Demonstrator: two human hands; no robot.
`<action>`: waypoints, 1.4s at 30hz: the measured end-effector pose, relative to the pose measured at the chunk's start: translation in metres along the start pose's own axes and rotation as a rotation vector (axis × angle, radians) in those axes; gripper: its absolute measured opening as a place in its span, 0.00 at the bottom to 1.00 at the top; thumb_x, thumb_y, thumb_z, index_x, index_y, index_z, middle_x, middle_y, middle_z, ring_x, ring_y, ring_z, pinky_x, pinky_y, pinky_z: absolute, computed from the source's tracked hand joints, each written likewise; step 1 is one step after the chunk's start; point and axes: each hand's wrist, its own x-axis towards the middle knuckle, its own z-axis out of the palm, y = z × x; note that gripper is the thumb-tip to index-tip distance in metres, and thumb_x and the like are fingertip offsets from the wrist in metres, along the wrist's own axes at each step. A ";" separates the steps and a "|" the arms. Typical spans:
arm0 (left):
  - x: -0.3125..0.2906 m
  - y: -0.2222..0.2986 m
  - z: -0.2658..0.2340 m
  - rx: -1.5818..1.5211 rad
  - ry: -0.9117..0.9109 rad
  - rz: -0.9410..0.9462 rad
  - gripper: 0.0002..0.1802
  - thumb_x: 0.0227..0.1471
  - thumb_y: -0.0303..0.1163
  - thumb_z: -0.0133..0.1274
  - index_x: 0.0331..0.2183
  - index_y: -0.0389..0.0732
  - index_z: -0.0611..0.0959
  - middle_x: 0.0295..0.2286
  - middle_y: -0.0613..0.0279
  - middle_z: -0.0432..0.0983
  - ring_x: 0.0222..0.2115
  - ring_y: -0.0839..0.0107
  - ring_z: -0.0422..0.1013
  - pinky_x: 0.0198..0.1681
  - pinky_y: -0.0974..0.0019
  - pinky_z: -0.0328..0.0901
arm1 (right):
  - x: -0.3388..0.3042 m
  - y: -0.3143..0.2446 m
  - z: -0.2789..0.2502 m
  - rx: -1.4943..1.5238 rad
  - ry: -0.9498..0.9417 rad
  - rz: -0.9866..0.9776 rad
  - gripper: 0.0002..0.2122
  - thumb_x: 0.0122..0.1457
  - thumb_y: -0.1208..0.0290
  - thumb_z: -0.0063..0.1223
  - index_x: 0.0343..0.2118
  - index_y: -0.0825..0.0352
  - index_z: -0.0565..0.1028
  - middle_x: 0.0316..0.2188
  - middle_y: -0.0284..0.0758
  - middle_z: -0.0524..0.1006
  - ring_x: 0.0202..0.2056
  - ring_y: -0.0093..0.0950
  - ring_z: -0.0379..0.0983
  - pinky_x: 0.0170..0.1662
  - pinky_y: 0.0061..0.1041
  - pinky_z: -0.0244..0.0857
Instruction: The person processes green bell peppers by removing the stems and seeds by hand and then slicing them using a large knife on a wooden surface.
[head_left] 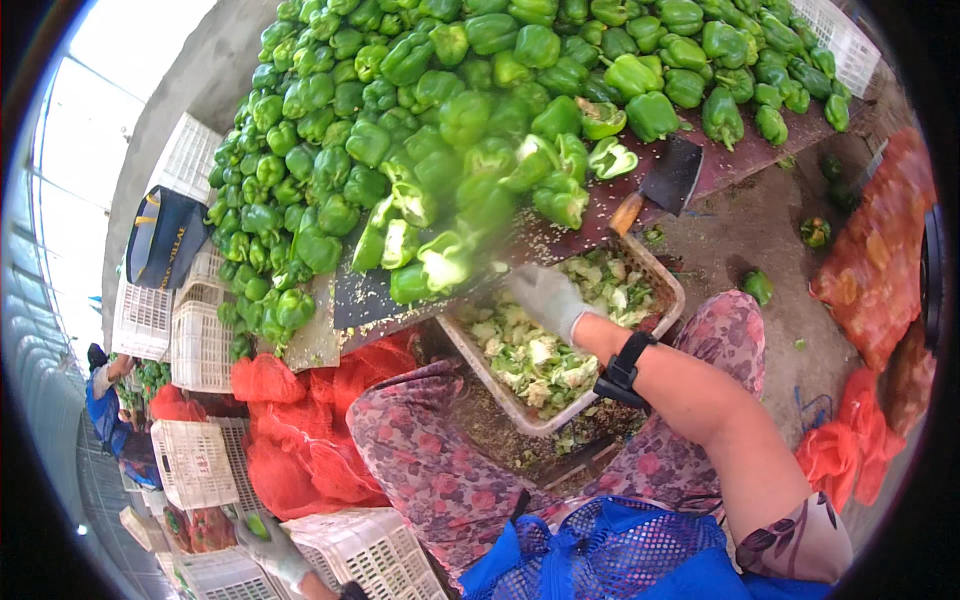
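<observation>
My left hand (275, 556), in a pale glove, reaches down at the lower left over the white crates. A green bell pepper (257, 526) shows in its fingers. My right hand (548, 299), also gloved, is over a white plastic basket (538, 428) between my knees; motion smears its fingertips near the table edge. Pepper cores and scraps (530, 365) lie in that basket. Beyond the hand, cut pepper pieces (443, 262) rest on the table in front of a large pile of whole green peppers (400, 120). A cleaver (672, 175) lies to the right, its wooden handle overhanging the table edge.
Red mesh bags (310, 430) lie at my left beside stacked white crates (195, 462). A filled orange mesh sack (875, 260) stands at the right. Stray peppers (757, 286) are on the floor. Another person (105, 405) in blue is at the far left.
</observation>
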 end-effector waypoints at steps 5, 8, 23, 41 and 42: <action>-0.018 -0.001 -0.003 0.321 -0.072 0.097 0.30 0.52 0.40 0.55 0.53 0.35 0.72 0.59 0.42 0.56 0.60 0.43 0.51 0.62 0.49 0.50 | -0.010 0.004 0.039 -0.422 -0.443 0.101 0.19 0.62 0.60 0.38 0.49 0.66 0.72 0.45 0.50 0.75 0.47 0.43 0.72 0.52 0.36 0.64; -0.016 0.073 0.015 -0.054 -0.134 0.248 0.27 0.49 0.29 0.57 0.52 0.35 0.72 0.57 0.42 0.59 0.60 0.46 0.53 0.61 0.48 0.51 | -0.018 -0.001 0.054 -0.543 -0.455 -0.128 0.19 0.61 0.61 0.41 0.51 0.66 0.70 0.48 0.48 0.72 0.51 0.41 0.68 0.56 0.37 0.60; -0.118 0.312 0.101 -1.161 -1.143 -0.037 0.20 0.53 0.36 0.55 0.46 0.35 0.77 0.43 0.56 0.74 0.43 0.66 0.70 0.44 0.65 0.67 | 0.099 -0.053 0.064 -1.086 -0.108 -0.504 0.27 0.50 0.62 0.59 0.52 0.67 0.65 0.51 0.44 0.67 0.56 0.42 0.60 0.59 0.42 0.53; -0.142 0.319 0.112 -1.842 -1.745 -0.986 0.22 0.56 0.41 0.47 0.48 0.38 0.76 0.44 0.56 0.75 0.46 0.63 0.71 0.55 0.60 0.63 | -0.060 -0.040 0.023 -0.490 -0.330 -0.760 0.25 0.53 0.51 0.57 0.45 0.69 0.72 0.48 0.45 0.71 0.51 0.44 0.64 0.55 0.40 0.59; -0.143 0.320 0.110 -1.838 -1.755 -0.974 0.22 0.56 0.41 0.47 0.48 0.38 0.76 0.44 0.56 0.75 0.46 0.63 0.71 0.55 0.60 0.63 | -0.064 -0.037 0.027 -0.568 -0.223 -0.846 0.25 0.53 0.52 0.57 0.46 0.68 0.72 0.47 0.44 0.71 0.50 0.43 0.65 0.54 0.39 0.60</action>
